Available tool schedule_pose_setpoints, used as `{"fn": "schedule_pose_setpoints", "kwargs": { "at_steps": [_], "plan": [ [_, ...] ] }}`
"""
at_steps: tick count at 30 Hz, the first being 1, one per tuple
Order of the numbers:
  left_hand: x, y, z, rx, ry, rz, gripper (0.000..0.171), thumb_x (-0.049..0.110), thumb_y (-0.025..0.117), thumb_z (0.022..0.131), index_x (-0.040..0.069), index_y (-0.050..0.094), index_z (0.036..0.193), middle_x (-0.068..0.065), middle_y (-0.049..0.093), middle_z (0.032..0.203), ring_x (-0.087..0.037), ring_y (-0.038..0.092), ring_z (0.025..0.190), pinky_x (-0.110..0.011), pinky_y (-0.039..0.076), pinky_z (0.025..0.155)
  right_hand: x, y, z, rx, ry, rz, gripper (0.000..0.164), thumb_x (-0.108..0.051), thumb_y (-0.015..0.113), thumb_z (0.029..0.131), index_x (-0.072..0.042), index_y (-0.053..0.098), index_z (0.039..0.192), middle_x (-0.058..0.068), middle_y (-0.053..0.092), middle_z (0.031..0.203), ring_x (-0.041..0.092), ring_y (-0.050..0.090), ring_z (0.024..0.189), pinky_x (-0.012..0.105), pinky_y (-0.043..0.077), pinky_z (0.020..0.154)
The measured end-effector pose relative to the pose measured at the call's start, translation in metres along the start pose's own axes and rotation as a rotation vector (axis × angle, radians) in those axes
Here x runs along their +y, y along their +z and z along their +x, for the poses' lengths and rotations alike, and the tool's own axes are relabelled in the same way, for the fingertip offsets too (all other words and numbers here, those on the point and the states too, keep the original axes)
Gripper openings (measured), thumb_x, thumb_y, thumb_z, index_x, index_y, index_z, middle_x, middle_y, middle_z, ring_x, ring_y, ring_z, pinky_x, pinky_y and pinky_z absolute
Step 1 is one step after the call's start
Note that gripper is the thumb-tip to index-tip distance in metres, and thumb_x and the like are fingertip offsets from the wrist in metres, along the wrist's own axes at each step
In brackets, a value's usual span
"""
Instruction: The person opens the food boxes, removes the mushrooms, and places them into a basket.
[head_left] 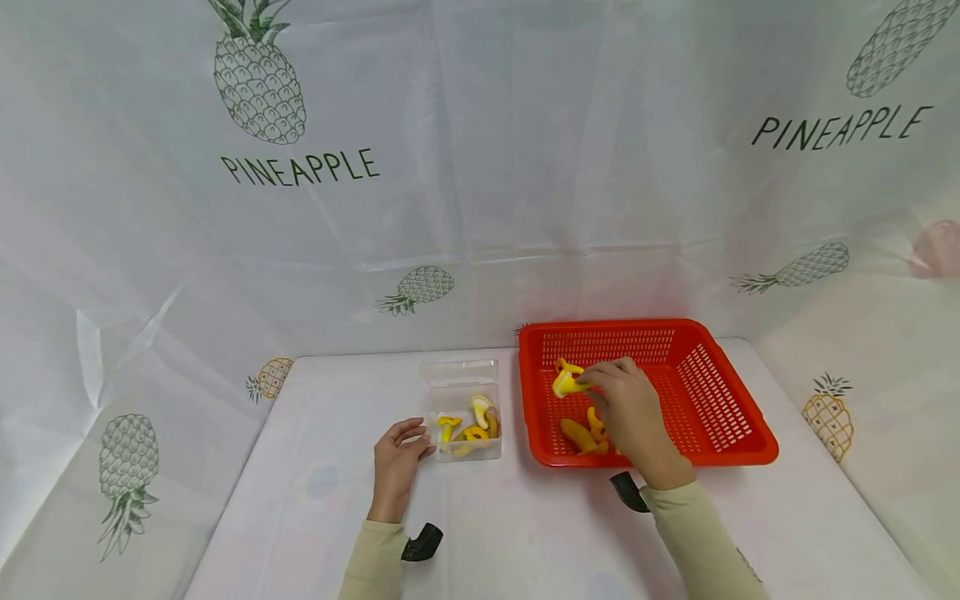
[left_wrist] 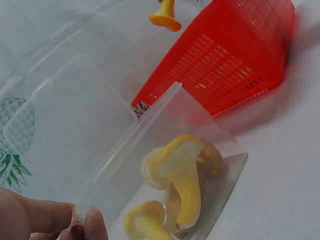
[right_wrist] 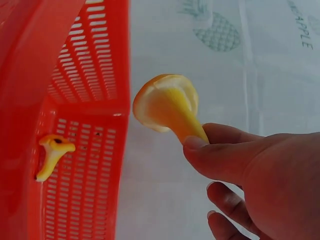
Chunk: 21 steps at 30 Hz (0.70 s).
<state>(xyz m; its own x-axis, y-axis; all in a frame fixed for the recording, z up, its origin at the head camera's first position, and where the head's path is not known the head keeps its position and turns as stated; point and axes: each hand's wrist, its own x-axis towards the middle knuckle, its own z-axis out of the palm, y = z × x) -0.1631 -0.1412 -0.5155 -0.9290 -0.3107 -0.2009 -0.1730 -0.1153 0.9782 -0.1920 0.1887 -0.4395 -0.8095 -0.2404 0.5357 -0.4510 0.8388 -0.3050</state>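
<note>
My right hand is over the left part of a red slotted basket. Its thumb and index finger pinch a yellow toy mushroom by the stem, the pale-edged cap pointing away from the hand. At the left side of a clear plastic box, my left hand grips the wall's edge between thumb and fingers. The box lid is folded back. Several yellow and brown mushrooms lie inside the box, among them a large yellow one.
More mushrooms lie in the basket, partly hidden by my right hand. Another small yellow mushroom rests against the basket's mesh. The basket stands right of the box on a white table, before a pineapple-printed sheet.
</note>
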Motion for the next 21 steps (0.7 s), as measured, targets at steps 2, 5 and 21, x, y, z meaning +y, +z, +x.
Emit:
{"fn": "schedule_pose_setpoints", "kwargs": {
  "at_steps": [2,5,21],
  "plan": [
    [-0.0002,0.0,-0.0001,0.0,0.002,0.0,0.035,-0.011,0.064,0.097,-0.014,0.06,0.131,-0.022,0.063,0.116,-0.017,0.064,0.083,-0.024,0.064,0.073,0.0034,0.0006,-0.0008,-0.009,0.021,0.003,0.022,0.002,0.09,0.078,-0.006,0.082,0.097,0.009,0.079,0.104,0.027,0.058,0.092,0.041,0.056,0.071],
    [-0.0006,0.0009,0.0002,0.005,0.003,0.002,0.034,-0.012,0.064,0.097,-0.015,0.06,0.131,-0.024,0.062,0.116,-0.017,0.064,0.083,-0.024,0.064,0.073,0.0071,0.0018,-0.0021,-0.011,0.031,0.012,0.021,0.002,0.09,0.079,-0.006,0.082,0.097,0.009,0.079,0.104,0.028,0.058,0.092,0.041,0.056,0.07],
    [-0.0033,0.0001,0.0024,0.003,-0.003,-0.001,0.036,-0.01,0.065,0.097,-0.013,0.06,0.133,-0.023,0.062,0.117,-0.016,0.064,0.082,-0.025,0.065,0.074,0.0089,0.0077,-0.0008,-0.112,0.043,-0.003,0.032,0.01,0.087,0.079,-0.004,0.082,0.106,0.014,0.078,0.114,0.031,0.061,0.097,0.044,0.062,0.076]
  ]
}}
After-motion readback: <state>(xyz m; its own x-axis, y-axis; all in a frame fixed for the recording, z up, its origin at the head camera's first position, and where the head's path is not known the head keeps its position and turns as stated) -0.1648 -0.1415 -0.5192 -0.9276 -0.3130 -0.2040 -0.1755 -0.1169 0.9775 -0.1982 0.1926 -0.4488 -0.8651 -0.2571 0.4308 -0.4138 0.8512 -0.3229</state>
